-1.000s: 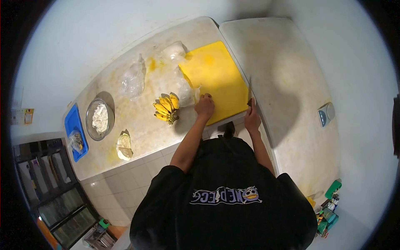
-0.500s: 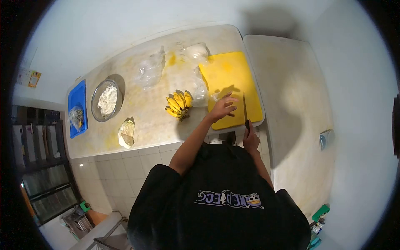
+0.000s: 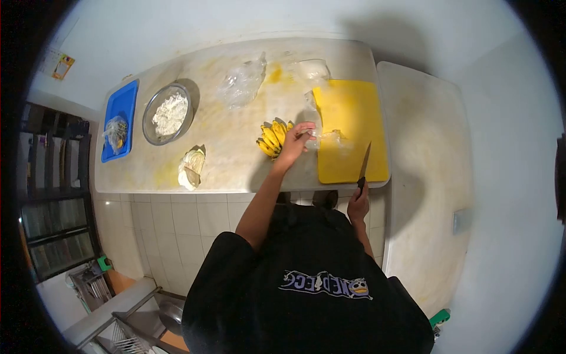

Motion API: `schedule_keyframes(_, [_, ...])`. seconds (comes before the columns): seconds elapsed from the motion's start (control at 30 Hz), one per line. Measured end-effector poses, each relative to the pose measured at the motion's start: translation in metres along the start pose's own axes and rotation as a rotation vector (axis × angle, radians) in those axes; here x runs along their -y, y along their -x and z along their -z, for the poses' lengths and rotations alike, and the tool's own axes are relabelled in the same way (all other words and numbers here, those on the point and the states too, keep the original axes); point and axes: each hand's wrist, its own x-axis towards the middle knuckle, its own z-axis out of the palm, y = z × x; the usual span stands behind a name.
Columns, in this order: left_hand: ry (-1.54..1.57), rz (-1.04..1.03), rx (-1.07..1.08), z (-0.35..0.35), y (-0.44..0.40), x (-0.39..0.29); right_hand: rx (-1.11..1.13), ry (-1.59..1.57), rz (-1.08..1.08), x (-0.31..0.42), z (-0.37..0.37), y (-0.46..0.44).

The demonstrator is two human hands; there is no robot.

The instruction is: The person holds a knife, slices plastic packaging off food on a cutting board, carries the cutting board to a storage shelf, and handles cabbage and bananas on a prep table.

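Yellow board [image 3: 354,118], right of centre; right hand [image 3: 358,207] grips the knife [image 3: 364,169]; best keep that blade off the left hand [image 3: 292,148], near the bananas [image 3: 270,137]; can't tell if that's closed.

We see a dark-handled kitchen knife [image 3: 364,170], held with its slim, pointed blade angled away from us over the near right part of the flat yellow cutting board [image 3: 354,112]. Left of the board, apart from it, we find a bunch of yellow bananas [image 3: 271,139], dark-tipped, partly hidden.
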Motion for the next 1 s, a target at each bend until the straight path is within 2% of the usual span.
schedule_keyframes(0.13, [-0.044, 0.020, -0.147, 0.078, 0.028, 0.010, -0.054, -0.162, 0.007, -0.009, -0.028, 0.008])
schedule_keyframes(0.2, [-0.083, 0.002, -0.306, 0.120, 0.055, 0.008, -0.005, -0.371, -0.189, -0.015, -0.040, 0.012])
schedule_keyframes(0.23, [-0.088, 0.005, -0.315, 0.143, 0.068, 0.012, -0.016, -0.413, -0.174, -0.015, -0.044, 0.012])
schedule_keyframes(0.3, [-0.234, -0.004, -0.436, 0.186, 0.095, 0.025, -0.023, -0.371, -0.167, -0.016, -0.052, 0.014])
schedule_keyframes(0.43, [-0.303, 0.065, -0.566, 0.235, 0.141, 0.030, -0.061, -0.345, -0.194, -0.012, -0.080, 0.020])
schedule_keyframes(0.53, [-0.412, -0.023, -0.601, 0.251, 0.161, 0.028, -0.040, -0.483, -0.316, -0.009, -0.099, 0.036])
schedule_keyframes(0.6, [-0.575, -0.122, -0.758, 0.255, 0.172, 0.017, 0.036, -0.544, -0.210, -0.012, -0.118, 0.046])
schedule_keyframes(0.63, [-0.728, -0.155, -0.851, 0.259, 0.174, 0.011, 0.073, -0.591, -0.246, 0.000, -0.121, 0.056])
schedule_keyframes(0.67, [-0.725, -0.154, -0.857, 0.265, 0.174, 0.004, 0.167, -0.659, -0.290, 0.009, -0.120, 0.064])
schedule_keyframes(0.73, [-1.470, -0.216, -1.162, 0.279, 0.166, -0.014, 0.296, -0.694, -0.236, 0.008, -0.123, 0.070])
schedule_keyframes(0.77, [-1.464, -0.221, -1.170, 0.286, 0.160, -0.015, 0.294, -0.695, -0.227, 0.003, -0.121, 0.071])
schedule_keyframes(0.83, [-1.579, 0.189, -1.142, 0.308, 0.150, -0.013, 0.298, -0.439, -0.051, -0.019, -0.125, 0.076])
schedule_keyframes(0.87, [-1.584, 0.179, -1.147, 0.337, 0.145, 0.000, 0.296, -0.449, -0.047, -0.026, -0.124, 0.077])
schedule_keyframes(0.93, [-0.893, 0.404, -0.706, 0.391, 0.140, 0.030, 0.314, -0.236, -0.002, -0.040, -0.116, 0.082])
schedule_keyframes(1.0, [-0.959, 0.459, -0.659, 0.377, 0.135, 0.003, 0.310, -0.221, -0.049, -0.044, -0.108, 0.090])
